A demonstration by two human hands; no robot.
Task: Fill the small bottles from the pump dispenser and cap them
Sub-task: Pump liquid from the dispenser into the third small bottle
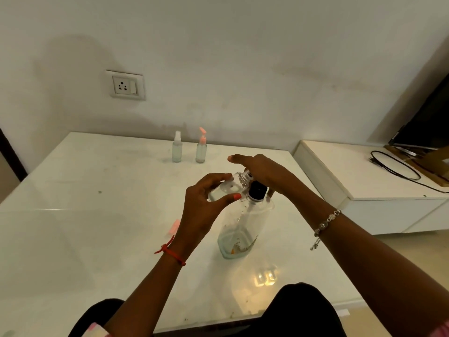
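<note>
The small bottle (228, 188), uncapped and tilted, is gripped in the left hand (206, 205) above the middle of the table (97, 215). Its neck is beside the black collar of the pump dispenser (245, 227) standing there. The right hand (264, 171) rests on the dispenser's top, fingers stretched out. Two capped bottles (177, 149) stand near the far edge.

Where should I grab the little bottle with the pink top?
Hold the pink-topped bottle by its round body, coming from the front or right. It stands upright, its pink pump looks thin, and the white-topped bottle stands close on its left.
</note>
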